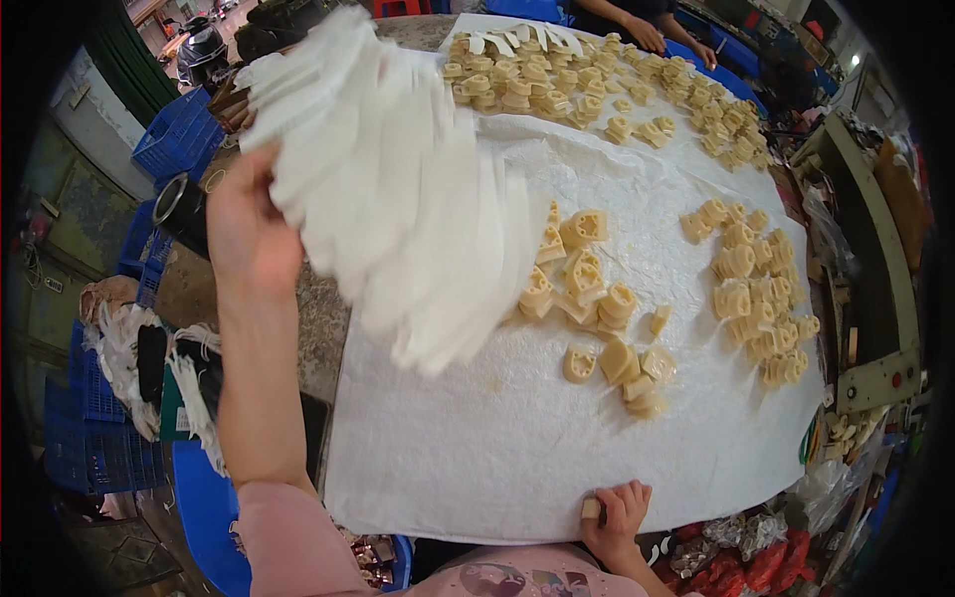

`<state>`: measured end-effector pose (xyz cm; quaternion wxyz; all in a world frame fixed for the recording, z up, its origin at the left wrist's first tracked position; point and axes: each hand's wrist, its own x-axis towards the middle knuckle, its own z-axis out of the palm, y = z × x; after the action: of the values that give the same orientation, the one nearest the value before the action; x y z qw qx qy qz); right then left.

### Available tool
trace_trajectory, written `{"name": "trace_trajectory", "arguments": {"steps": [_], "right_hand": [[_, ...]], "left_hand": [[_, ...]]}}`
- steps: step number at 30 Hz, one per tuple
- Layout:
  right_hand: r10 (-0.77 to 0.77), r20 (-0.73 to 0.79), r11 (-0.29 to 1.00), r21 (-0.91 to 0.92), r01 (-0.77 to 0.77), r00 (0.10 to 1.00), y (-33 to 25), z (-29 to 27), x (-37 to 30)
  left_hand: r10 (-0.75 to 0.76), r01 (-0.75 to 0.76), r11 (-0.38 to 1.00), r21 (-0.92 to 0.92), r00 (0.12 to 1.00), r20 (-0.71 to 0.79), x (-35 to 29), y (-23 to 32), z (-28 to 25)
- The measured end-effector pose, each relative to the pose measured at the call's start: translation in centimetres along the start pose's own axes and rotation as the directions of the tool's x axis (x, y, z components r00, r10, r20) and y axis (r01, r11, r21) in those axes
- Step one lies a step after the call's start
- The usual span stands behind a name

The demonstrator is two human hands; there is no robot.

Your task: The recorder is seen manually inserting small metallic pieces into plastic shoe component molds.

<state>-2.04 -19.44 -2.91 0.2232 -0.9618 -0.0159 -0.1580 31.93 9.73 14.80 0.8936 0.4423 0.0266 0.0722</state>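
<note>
Raised at the left, my left hand grips the edge of a large white ragged sheet, which looks like many strips side by side. Motion blurs it, and my fingertips are partly hidden behind it. It hangs over the table's left part and covers some of what lies beneath. My right hand rests at the table's near edge with its fingers curled around a small beige block. Midway across the table is a loose group of cream-coloured moulded pieces, some with arched openings, just right of the white sheet.
A white cloth covers the table. More cream pieces stand at the right and in a big cluster at the far side, where another person's hands show. Blue crates line the left; a blue tub sits below.
</note>
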Motion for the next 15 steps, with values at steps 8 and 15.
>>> {"name": "trace_trajectory", "arguments": {"steps": [8, 15], "right_hand": [[-0.055, -0.059, 0.998, -0.014, 0.054, 0.997, -0.4, 0.0, 0.3], [-0.065, -0.094, 0.997, -0.043, 0.062, 0.993, 0.0, 0.5, 0.4]], "left_hand": [[-0.383, 0.398, 0.914, -0.083, 0.912, 0.148, -15.0, -2.7, -12.2], [-0.428, 0.363, 0.829, 0.425, 0.901, 0.066, -20.1, -6.0, -17.2]]}}
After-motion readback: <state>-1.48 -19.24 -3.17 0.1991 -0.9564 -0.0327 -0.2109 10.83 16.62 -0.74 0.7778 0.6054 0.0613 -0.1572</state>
